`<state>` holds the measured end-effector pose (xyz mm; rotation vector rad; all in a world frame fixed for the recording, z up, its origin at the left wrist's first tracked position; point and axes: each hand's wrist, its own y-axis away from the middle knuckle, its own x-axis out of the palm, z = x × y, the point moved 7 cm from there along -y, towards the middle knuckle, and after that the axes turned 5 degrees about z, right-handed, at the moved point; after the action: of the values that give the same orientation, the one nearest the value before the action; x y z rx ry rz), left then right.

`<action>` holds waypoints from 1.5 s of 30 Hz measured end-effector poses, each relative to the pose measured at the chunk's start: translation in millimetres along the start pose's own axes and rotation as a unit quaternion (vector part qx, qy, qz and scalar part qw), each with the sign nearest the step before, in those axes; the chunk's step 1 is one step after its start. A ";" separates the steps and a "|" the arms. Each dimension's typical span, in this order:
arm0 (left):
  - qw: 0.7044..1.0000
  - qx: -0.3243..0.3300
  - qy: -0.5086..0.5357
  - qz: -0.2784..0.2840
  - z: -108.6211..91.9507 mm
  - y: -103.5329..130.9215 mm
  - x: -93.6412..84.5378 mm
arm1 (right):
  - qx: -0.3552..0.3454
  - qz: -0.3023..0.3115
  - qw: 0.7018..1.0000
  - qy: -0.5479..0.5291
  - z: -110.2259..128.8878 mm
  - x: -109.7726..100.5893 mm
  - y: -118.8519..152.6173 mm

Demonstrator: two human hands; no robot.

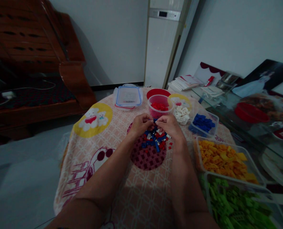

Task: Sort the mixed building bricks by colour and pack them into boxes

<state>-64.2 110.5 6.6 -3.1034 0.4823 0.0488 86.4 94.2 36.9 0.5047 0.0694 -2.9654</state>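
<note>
My left hand and my right hand meet above the middle of the table, their fingers closed in a pinch. Between the fingertips shows a small blue toy brick, partly hidden; both hands seem to grip it. Just below them lies a loose pile of blue, red and white toy bricks on a dark red round patch of the tablecloth. Right behind my hands stands a clear round tub with red bricks inside. White bricks are heaped beside my right hand.
Along the right edge stand clear boxes of blue bricks, yellow bricks and green bricks. A blue-rimmed lid lies at the back left. A glass table with clutter adjoins on the right; a wooden bench stands left.
</note>
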 end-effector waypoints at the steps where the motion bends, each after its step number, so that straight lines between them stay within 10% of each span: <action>1: 0.999 0.014 -0.030 -0.025 -1.6 0.2 -5.5 | -0.001 -0.030 1.000 -0.004 -1.3 -7.1 -0.2; 6: 0.958 0.056 -0.242 -0.142 -12.9 6.1 -31.3 | -0.007 -0.281 0.959 -0.036 -17.6 -65.7 9.4; 12: 0.907 0.031 -0.408 -0.102 -13.7 3.6 -32.7 | 0.021 -0.453 0.891 -0.024 -40.9 -110.8 31.9; 19: 0.895 0.028 -0.444 0.023 -4.7 -0.7 -21.3 | 0.006 -0.391 0.920 -0.017 -33.1 -93.5 21.1; 33: 0.965 0.022 -0.261 0.003 1.3 -4.2 -42.3 | -0.021 -0.332 0.943 -0.012 -20.2 -76.3 14.0; 45: 0.999 0.023 -0.029 0.003 -2.6 -1.0 -14.2 | 0.006 -0.007 0.999 -0.039 -3.9 -10.2 -0.3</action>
<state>-77.3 115.7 9.7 -3.0455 0.4840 0.1269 97.1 96.0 36.6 0.3904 0.0486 -2.9966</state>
